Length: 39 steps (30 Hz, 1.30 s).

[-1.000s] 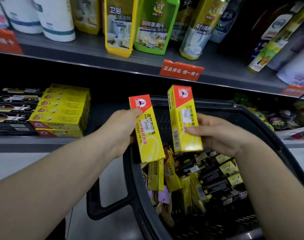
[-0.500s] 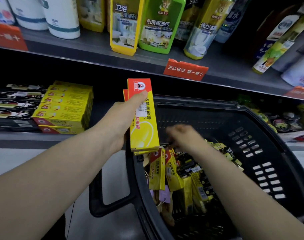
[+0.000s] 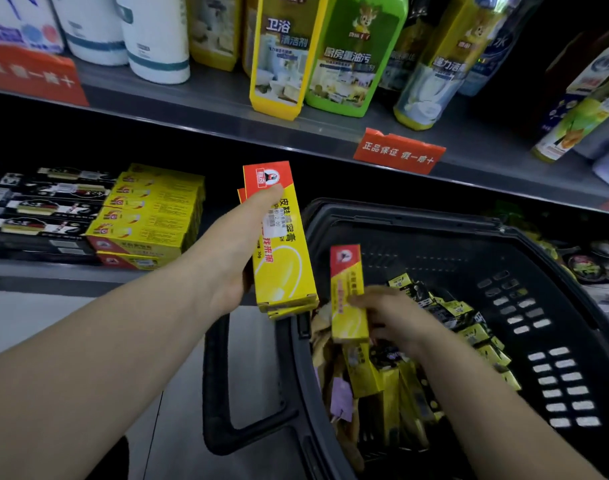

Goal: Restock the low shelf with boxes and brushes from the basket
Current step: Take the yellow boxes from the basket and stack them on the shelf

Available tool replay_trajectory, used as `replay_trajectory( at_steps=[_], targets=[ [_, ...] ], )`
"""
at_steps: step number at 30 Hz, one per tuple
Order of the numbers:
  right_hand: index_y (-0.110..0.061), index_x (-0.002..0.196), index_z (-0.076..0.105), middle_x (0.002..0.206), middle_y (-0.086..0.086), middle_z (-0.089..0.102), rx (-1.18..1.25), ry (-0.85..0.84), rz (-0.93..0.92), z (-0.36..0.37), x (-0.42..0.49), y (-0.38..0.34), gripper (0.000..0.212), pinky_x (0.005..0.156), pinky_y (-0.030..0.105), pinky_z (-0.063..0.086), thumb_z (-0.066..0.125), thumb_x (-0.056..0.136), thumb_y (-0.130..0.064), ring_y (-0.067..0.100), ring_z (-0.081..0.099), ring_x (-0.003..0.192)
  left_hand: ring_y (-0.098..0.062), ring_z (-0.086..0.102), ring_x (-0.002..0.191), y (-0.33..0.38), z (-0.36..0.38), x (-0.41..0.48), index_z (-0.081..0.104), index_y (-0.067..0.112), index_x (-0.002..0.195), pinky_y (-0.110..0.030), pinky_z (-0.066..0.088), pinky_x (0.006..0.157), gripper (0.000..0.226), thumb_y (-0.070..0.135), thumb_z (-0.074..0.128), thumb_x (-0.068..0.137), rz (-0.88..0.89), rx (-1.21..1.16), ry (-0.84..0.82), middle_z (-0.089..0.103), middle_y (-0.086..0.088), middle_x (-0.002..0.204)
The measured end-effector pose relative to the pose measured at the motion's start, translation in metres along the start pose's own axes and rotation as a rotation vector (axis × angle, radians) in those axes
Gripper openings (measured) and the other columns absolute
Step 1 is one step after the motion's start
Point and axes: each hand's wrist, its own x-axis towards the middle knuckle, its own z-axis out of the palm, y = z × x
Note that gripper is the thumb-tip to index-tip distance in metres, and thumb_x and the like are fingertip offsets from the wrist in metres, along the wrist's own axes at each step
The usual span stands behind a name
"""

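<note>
My left hand [image 3: 226, 261] grips two boxes [image 3: 284, 261]; right hand [image 3: 396, 320] pinches third box [image 3: 348, 299] over basket [image 3: 400, 216], plenty left inside. Shelf stack [image 3: 147, 216] beyond left hand.

The left hand [image 3: 233, 244] holds two boxes [image 3: 284, 261] upright, one behind the other, just left of the basket [image 3: 434, 225]. To the right of that hand and lower, the right hand [image 3: 396, 317] grips a single box [image 3: 348, 299] inside the basket, above a pile of packs [image 3: 469, 327] lying in it. Left of the left hand and farther back, a stack of boxes [image 3: 147, 216] sits on the low shelf [image 3: 36, 277], with brush packs [image 3: 43, 206] stacked against its left side. Above both hands, an upper shelf [image 3: 209, 109] carries bottles [image 3: 334, 57], and a tag [image 3: 398, 155] is on its front edge. The basket's handle [image 3: 216, 375] hangs below the left hand.
</note>
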Motion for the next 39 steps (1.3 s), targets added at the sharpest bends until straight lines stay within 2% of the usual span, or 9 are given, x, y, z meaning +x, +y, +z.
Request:
replay_trajectory(
  at_steps=[4,7,10,13,18,24,28,32,39],
  targets=[
    [-0.011,0.092,0.071,0.092,0.009,0.074,0.325,-0.102,-0.274,-0.004,-0.055,-0.058,0.035,0.055,0.027,0.055,0.068,0.063,-0.031,0.02,0.072,0.074,-0.013,0.067,0.051,0.003,-0.01,0.002,0.065,0.023,0.075,-0.032,0.057,0.061,0.028,0.047,0.056,0.088,-0.012,-0.087,0.013,0.07,0.002,0.063],
    [-0.014,0.077,0.077,0.091,0.008,0.074,0.336,-0.165,-0.385,0.024,-0.075,-0.087,0.023,0.058,0.029,0.058,0.065,0.065,-0.029,0.019,0.072,0.075,-0.014,0.069,0.054,0.005,-0.014,0.0,0.066,0.023,0.075,-0.033,0.054,0.068,0.032,0.048,0.054,0.089,-0.002,-0.14,0.063,0.072,0.001,0.065],
    [-0.018,0.068,0.077,0.086,0.004,0.075,0.227,-0.201,-0.362,0.06,-0.081,-0.099,0.029,0.072,0.033,0.056,0.056,0.087,-0.027,0.015,0.071,0.073,-0.022,0.073,0.071,0.009,-0.017,-0.006,0.07,0.02,0.085,-0.036,0.055,0.072,0.043,0.055,0.046,0.09,-0.025,-0.175,0.091,0.076,-0.005,0.083],
    [-0.017,0.084,0.071,0.091,0.002,0.074,0.037,-0.16,-0.35,0.091,-0.081,-0.101,0.028,0.086,0.036,0.051,0.051,0.092,-0.034,0.017,0.069,0.083,-0.025,0.073,0.069,0.014,-0.021,-0.017,0.072,0.019,0.083,-0.033,0.056,0.054,0.058,0.065,0.037,0.089,-0.043,-0.205,0.096,0.075,-0.01,0.083],
    [-0.024,0.1,0.06,0.094,-0.006,0.071,-0.185,-0.175,-0.446,0.125,-0.076,-0.102,0.024,0.065,0.02,0.049,0.051,0.091,-0.044,0.006,0.067,0.08,-0.026,0.072,0.082,0.009,-0.046,-0.042,0.078,0.022,0.077,-0.041,0.054,0.08,0.064,0.072,0.038,0.082,0.032,-0.261,0.16,0.075,-0.011,0.092],
    [-0.019,0.104,0.055,0.103,0.003,0.067,-0.338,-0.235,-0.477,0.166,-0.056,-0.112,0.034,0.09,0.041,0.051,0.053,0.088,-0.049,0.02,0.064,0.096,-0.027,0.072,0.063,-0.005,-0.096,-0.05,0.071,0.012,0.088,-0.035,0.056,0.048,0.048,0.057,0.053,0.085,0.023,-0.479,0.389,0.075,-0.013,0.08],
    [-0.017,0.082,0.06,0.077,0.001,0.07,-0.356,-0.315,-0.452,0.175,-0.032,-0.136,0.02,0.062,0.027,0.054,0.058,0.091,-0.035,0.015,0.066,0.062,-0.024,0.064,0.061,-0.007,-0.145,-0.033,0.062,0.011,0.107,-0.038,0.054,0.056,0.047,0.053,0.049,0.091,0.069,-0.578,0.686,0.069,-0.008,0.076],
    [-0.019,0.101,0.052,0.086,-0.006,0.061,-0.79,-0.188,-0.536,0.187,0.007,-0.152,0.034,0.059,0.018,0.045,0.075,0.077,-0.03,0.008,0.06,0.075,-0.017,0.06,0.04,-0.011,-0.182,-0.019,0.056,0.012,0.104,-0.027,0.048,0.035,0.042,0.051,0.051,0.091,0.085,-0.632,0.806,0.063,-0.004,0.071],
    [-0.018,0.134,0.039,0.125,0.011,0.055,-1.323,-0.038,-0.677,0.248,0.085,-0.16,0.058,0.084,0.032,0.046,0.067,0.084,-0.028,0.027,0.057,0.11,-0.014,0.059,0.034,-0.004,-0.208,0.0,0.058,0.016,0.08,-0.026,0.048,0.034,0.037,0.051,0.052,0.091,0.05,-0.677,0.801,0.065,0.0,0.052]
  ],
)
